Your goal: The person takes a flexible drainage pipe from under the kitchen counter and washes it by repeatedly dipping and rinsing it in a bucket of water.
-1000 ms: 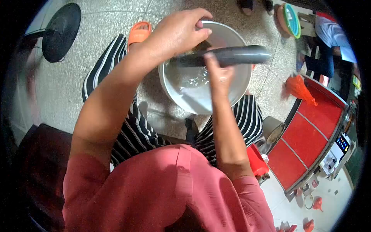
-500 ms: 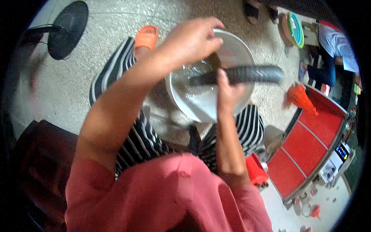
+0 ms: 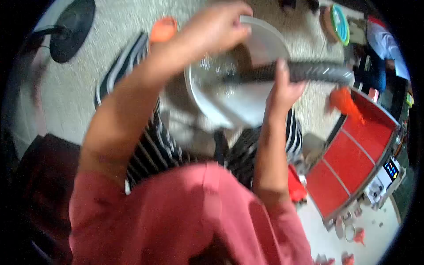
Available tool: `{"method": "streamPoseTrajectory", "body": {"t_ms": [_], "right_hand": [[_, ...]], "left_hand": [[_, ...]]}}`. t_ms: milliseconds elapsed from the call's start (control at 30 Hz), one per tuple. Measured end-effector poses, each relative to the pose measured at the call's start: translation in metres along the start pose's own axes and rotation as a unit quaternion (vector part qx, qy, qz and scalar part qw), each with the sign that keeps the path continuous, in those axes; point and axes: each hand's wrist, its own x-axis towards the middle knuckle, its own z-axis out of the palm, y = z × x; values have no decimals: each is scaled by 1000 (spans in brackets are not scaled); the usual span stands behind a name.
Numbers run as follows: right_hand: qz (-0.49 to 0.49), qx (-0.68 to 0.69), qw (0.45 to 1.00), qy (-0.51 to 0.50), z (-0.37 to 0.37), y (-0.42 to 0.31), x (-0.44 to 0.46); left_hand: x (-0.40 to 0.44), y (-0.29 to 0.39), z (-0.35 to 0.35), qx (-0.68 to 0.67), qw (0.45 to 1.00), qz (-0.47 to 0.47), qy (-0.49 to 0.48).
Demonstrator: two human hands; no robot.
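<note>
My right hand (image 3: 285, 90) is closed around a thick, dark grey, curved length with a ridged, tread-like surface (image 3: 320, 72), its thumb pointing up along the near side. One end of it sticks out to the right, past the rim of a white bucket (image 3: 212, 112). Its other end runs down into water in the bucket. My left hand (image 3: 232, 24) is blurred at the far rim, thumb and fingers appearing to pinch the edge between them. Brownish shade lies below that hand, and I cannot make out what it is.
A fan-like black disc (image 3: 73, 31) stands at left, near an orange slipper (image 3: 163, 30). A red-topped table (image 3: 344, 170) holds an orange bag (image 3: 346, 104) at right. Farther back are a green-rimmed basin (image 3: 340, 24) and another person (image 3: 384, 48).
My right hand and the ridged dark length have moved right and slightly up, so its end reaches farther past the rim. My left hand stays at the far rim. The whole view has shifted slightly.
</note>
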Motion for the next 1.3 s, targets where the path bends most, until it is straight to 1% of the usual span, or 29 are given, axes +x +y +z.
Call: {"method": "streamPoseTrajectory", "body": {"t_ms": [67, 133, 167, 200, 233, 267, 300, 333, 400, 433, 500, 533, 567, 600, 633, 667, 700, 733, 767, 800, 867, 933, 967, 1033, 1100, 1133, 1167, 1267, 1300], "right_hand": [[6, -18, 1000, 8, 53, 8, 44], [55, -111, 992, -3, 79, 55, 53], [65, -176, 982, -4, 58, 19, 31], [76, -239, 968, -6, 8, 12, 5], [21, -123, 992, 13, 11, 45, 8], [91, 15, 996, 9, 14, 50, -2], [79, 91, 992, 39, -11, 36, -16], [119, -106, 987, 20, -12, 11, -24], [166, -168, 971, -26, 4, 66, 6], [7, -163, 987, -5, 5, 35, -2], [27, 91, 995, 19, 8, 33, -13], [118, -7, 993, 6, -14, 21, -27], [172, -299, 938, -43, -3, -19, -28], [32, -314, 949, 10, 7, -4, -24], [-6, -202, 979, 18, 13, 12, -8], [-46, -87, 995, 17, 18, 27, 8], [27, 117, 993, -8, 3, 15, -6], [74, 11, 997, -38, -12, 36, -20], [48, -199, 979, -2, 4, 38, -12], [41, -401, 914, 41, 21, 39, -4], [-43, -87, 995, -17, 10, 43, 7], [-12, -14, 999, -28, 11, 39, -4], [31, 21, 999, -24, -20, 34, -16], [17, 107, 994, -5, 5, -8, 27], [28, 78, 996, 15, 33, 17, 47], [-3, -133, 991, -10, -11, 44, 11], [24, -120, 992, -35, -24, 81, -8], [85, 46, 995, 8, -25, 36, -17], [34, 147, 988, 32, -16, 35, -24]], "left_hand": [[46, -50, -22, 7, 999, 41, -6], [49, -98, -17, -32, 999, -7, 1], [52, -108, -23, -47, 999, -24, -12], [9, -4, 13, -27, 999, -18, -6], [15, -4, 5, -23, 1000, -17, -5], [7, -19, 3, -14, 999, -39, -8], [-5, -9, 16, -38, 999, -27, -28], [-8, -5, 22, -35, 998, -33, -45], [18, -26, 9, 14, 999, 31, -13], [6, -3, 3, 26, 998, -43, -42], [-1, -17, 7, -22, 998, -52, -40], [-14, 2, 9, -37, 996, -59, -51], [-15, 11, 3, -26, 996, -64, -51], [-6, 4, -4, -11, 1000, -13, -23], [-4, -4, -13, 10, 1000, 27, 8], [16, -10, 5, 19, 1000, 0, 2], [2, 1, 12, -2, 999, -30, -25], [-10, -5, 16, -42, 998, -37, -34], [-5, -18, 12, -14, 999, -22, -42], [15, -21, 2, 9, 1000, 3, -12], [28, -15, -1, 36, 999, 19, 21], [2, -13, -19, 3, 999, -32, -5], [-4, 49, -46, -91, 965, -182, -168], [43, 43, -40, -40, 967, -165, -193], [61, -21, -17, -9, 995, -67, -70], [11, -2, 8, 11, 1000, -6, 8], [-5, 15, 16, 1, 1000, -20, -2], [-5, 12, 21, 10, 1000, -10, 14], [-9, -2, 20, 22, 999, -22, -8]]}}
